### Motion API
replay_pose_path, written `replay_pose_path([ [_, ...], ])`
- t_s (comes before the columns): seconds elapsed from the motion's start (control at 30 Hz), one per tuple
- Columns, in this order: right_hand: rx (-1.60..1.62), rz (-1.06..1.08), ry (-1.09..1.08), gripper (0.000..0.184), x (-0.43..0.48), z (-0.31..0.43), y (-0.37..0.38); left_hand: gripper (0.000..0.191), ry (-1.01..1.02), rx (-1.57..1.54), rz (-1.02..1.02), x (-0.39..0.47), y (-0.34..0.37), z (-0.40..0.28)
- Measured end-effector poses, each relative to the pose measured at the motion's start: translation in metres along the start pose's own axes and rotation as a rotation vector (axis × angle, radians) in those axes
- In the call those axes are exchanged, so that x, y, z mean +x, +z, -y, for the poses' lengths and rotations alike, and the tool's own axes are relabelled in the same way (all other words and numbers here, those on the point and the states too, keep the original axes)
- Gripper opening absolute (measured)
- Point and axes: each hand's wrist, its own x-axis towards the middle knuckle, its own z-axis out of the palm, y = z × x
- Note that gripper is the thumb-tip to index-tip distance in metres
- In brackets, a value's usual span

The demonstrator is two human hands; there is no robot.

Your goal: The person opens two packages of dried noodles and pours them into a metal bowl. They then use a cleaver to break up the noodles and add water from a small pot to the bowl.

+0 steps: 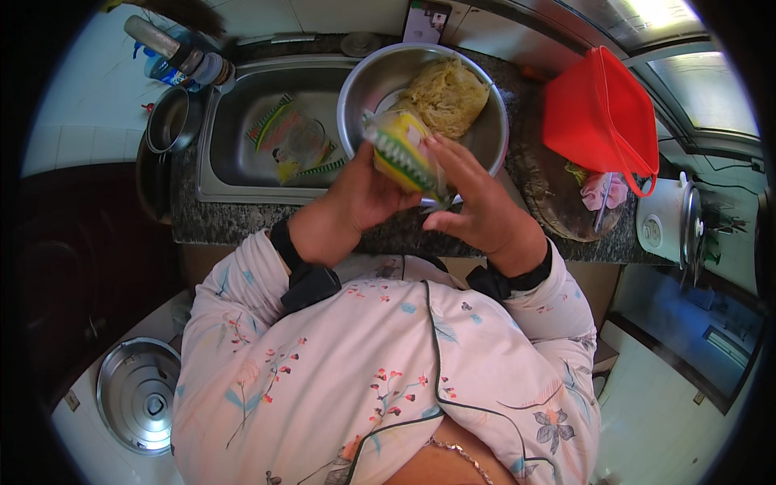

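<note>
My left hand (357, 197) holds a yellow, green and white printed plastic packet (403, 157) from its left side and below. The fingers of my right hand (482, 191) lie against the packet's right side, with the thumb held out near its lower end. Both hands are over the near rim of a large stainless steel basin (498, 130). In the basin rests a clump of pale yellow shredded food (448, 97), possibly pickled vegetable. The packet hides part of the basin, and what is inside the packet cannot be seen.
Left of the basin is a steel sink (227, 145) with similar packet wrappers (276, 124) in it. A small pot (173, 121) stands beyond its left side. To the right are a round wooden chopping board (539, 194), a red bucket (582, 115), a knife (604, 203) and a rice cooker (661, 224).
</note>
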Motion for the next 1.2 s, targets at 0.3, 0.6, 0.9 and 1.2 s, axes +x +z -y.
replay_pose_path([
  [0.3,-0.291,-0.367,-0.085,0.022,0.025,0.008,-0.011,0.064,0.065,-0.101,-0.007,0.008,0.033,0.007],
  [0.6,-0.177,-0.452,-0.152,0.013,0.048,0.031,-0.048,0.076,-0.090,0.047,0.115,-0.009,0.051,-0.003],
  [0.9,-0.192,-0.555,-0.079,0.009,0.041,0.058,-0.074,0.054,0.244,0.833,-0.166,-0.070,0.022,-0.054],
  [1.2,0.069,-0.887,0.141,0.010,0.036,0.077,-0.107,0.048,0.472,1.017,-0.197,-0.078,0.018,-0.082],
])
